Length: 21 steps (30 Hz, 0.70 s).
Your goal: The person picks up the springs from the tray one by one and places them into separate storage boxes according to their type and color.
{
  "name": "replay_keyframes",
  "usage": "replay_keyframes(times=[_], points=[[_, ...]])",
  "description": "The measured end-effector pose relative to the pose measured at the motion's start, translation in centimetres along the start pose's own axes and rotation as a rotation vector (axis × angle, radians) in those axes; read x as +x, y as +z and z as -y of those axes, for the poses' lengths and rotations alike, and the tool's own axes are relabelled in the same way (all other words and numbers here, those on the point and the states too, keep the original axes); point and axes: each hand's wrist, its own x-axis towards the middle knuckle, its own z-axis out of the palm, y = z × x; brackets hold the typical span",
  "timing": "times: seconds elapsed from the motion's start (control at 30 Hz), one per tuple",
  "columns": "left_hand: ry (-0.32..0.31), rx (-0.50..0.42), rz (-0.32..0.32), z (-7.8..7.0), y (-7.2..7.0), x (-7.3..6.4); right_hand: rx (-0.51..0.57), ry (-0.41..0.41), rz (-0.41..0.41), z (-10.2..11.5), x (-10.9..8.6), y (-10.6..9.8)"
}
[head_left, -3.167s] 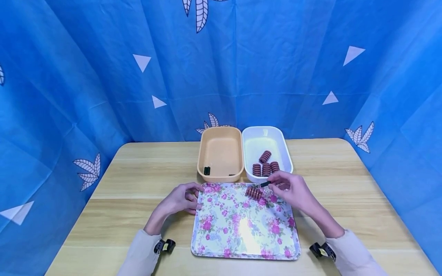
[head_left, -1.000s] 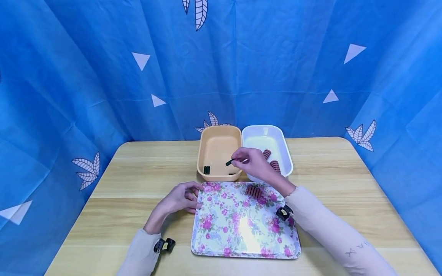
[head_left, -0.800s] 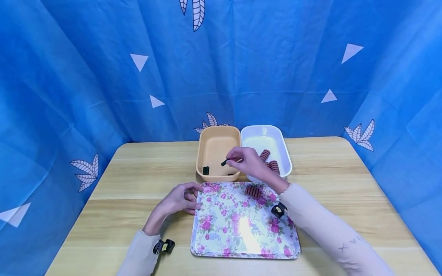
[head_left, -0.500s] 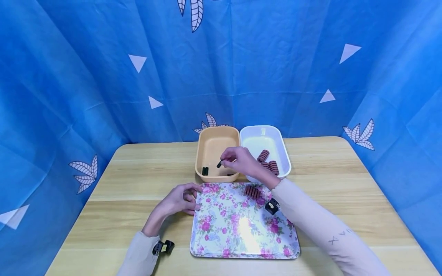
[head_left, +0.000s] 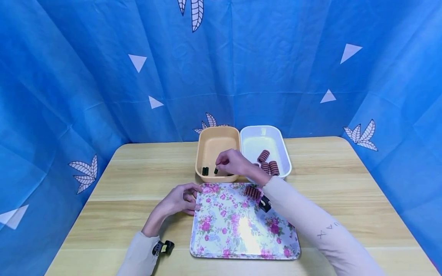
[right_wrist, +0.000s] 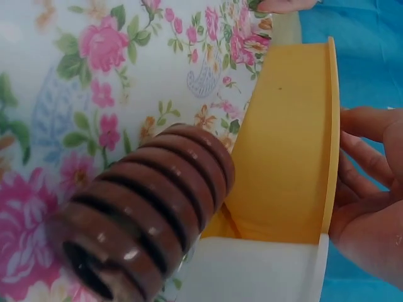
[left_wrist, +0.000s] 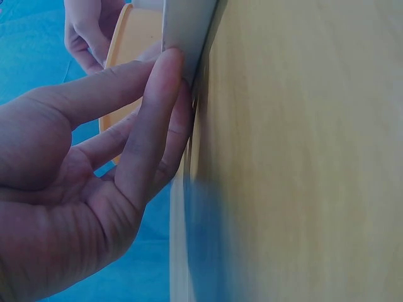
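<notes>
My right hand (head_left: 235, 163) reaches into the orange bin (head_left: 200, 151) and pinches a small dark green spring (head_left: 216, 171) near its floor. In the right wrist view the bin wall hides the fingertips. Beside the held spring lie a pair of dark green springs (head_left: 205, 171) in the bin's near left corner. My left hand (head_left: 179, 199) holds the left edge of the flowered tray (head_left: 221, 230) between thumb and fingers, as the left wrist view shows. A thick brown coil spring (right_wrist: 148, 207) lies on the tray near its far edge, under my right forearm.
A white bin (head_left: 284, 151) stands right of the orange one and holds several brown coil springs (head_left: 273, 168), some partly hidden by my right arm. Both bins stand on the wooden table (head_left: 328, 184) behind the tray. Blue curtain (head_left: 290, 69) surrounds the table.
My right hand has carried the dark green spring from above the tray's far right leftward over the orange bin, then lowered it inside. The left hand has stayed at the tray's edge.
</notes>
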Motion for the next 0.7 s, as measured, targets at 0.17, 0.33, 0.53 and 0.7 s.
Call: replay_keyframes(times=[0.17, 0.33, 0.53, 0.7], points=[[0.009, 0.001, 0.001, 0.06, -0.03, -0.02, -0.044, 0.012, 0.028, 0.24, 0.46, 0.3], [0.01, -0.002, 0.003, 0.0, -0.02, -0.04, -0.103, 0.012, 0.035, 0.36, 0.71, 0.4], [-0.006, -0.011, 0.002, -0.16, 0.03, -0.08, -0.146, 0.017, 0.038, 0.34, 0.73, 0.82], [-0.016, -0.013, -0.002, -0.26, 0.04, -0.1, -0.163, 0.021, 0.029, 0.39, 0.58, 0.99]])
